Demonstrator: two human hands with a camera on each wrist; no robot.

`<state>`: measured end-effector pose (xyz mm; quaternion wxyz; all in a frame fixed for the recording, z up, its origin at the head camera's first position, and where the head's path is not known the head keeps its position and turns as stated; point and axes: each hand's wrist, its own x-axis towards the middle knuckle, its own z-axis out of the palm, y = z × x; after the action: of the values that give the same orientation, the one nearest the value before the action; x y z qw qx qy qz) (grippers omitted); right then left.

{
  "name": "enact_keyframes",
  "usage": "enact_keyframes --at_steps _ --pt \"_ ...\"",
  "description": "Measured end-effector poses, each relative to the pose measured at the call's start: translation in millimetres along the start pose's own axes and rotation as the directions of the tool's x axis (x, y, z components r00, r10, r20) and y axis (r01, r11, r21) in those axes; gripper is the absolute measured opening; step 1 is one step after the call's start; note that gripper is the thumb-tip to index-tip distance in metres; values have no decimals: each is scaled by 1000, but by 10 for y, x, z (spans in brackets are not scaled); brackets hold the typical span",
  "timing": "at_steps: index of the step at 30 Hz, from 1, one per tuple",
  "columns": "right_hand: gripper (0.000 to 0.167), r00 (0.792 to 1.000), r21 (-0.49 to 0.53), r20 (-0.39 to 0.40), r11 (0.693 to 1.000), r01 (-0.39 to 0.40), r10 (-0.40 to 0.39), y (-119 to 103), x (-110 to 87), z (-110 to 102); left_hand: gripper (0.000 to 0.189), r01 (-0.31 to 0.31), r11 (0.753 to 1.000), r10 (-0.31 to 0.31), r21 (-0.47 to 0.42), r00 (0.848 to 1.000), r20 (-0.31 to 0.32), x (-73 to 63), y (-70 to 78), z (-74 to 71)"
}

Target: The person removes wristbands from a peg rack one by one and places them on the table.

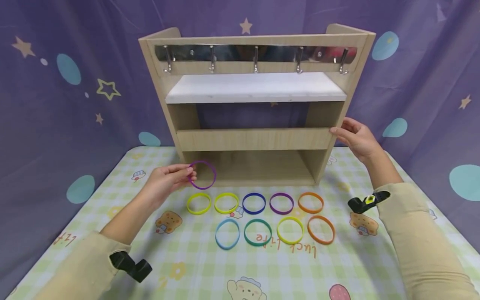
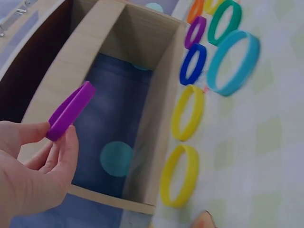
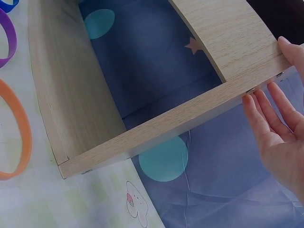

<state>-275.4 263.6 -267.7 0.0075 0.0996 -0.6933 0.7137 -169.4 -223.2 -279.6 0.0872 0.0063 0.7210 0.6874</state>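
Note:
My left hand [image 1: 170, 179] pinches a purple silicone wristband [image 1: 214, 177] between thumb and fingertips, in front of the rack's lower left corner. The left wrist view shows this purple band [image 2: 71, 111] held by its lower end. My right hand [image 1: 358, 139] holds the right side of a wooden rack [image 1: 255, 139], thumb on the front edge and fingers along the outer face. In the right wrist view, the fingertips [image 3: 254, 107] touch that side panel [image 3: 156, 126]. Along the rack's top runs a metal strip [image 1: 234, 52] with several bare hooks [image 1: 256, 60].
Several wristbands lie in two rows before the rack, among them a blue band [image 1: 243, 204], a light blue band [image 1: 216, 235], a green band [image 1: 245, 233] and an orange band [image 1: 309, 229]. They rest on a checked tablecloth [image 1: 187, 250]. A purple curtain [image 1: 93, 50] hangs behind.

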Motion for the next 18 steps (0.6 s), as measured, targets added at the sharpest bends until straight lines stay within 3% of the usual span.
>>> enact_keyframes --at_steps 7,14,18 --pt "65 999 -50 -2 998 -39 39 -23 32 -7 48 82 992 -86 97 995 41 -18 -189 -88" --pt "60 999 -31 -3 999 -37 37 -5 37 -14 44 155 958 -186 241 976 111 -54 -380 -146" --pt "60 999 -32 -9 999 -34 33 7 22 -26 41 165 934 -231 317 955 184 -78 -466 -143"
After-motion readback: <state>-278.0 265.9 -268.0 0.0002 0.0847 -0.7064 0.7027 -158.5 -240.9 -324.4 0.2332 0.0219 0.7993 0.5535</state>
